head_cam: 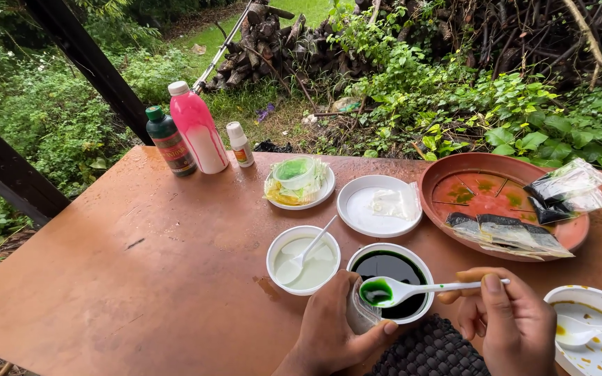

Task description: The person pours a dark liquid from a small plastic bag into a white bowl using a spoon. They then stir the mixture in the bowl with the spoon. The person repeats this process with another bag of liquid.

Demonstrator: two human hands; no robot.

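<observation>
Both hands are bare: the left hand (329, 327) and right hand (510, 324) show no gloves, rings or watch. Wrists are uncovered, no sleeves reaching them. Nails on the fingers (492, 284) are short and unpainted.

I see a glossy white plastic spoon (412, 287) filled with wet green liquid — glossy white bowl (391, 282) beneath, matt, smooth rust-brown table (141, 278), a knobbly black woven mat (430, 351) — shiny plastic bottles (196, 129).

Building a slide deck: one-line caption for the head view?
Right hand holds a white spoon of green liquid above a dark-filled bowl.
</observation>
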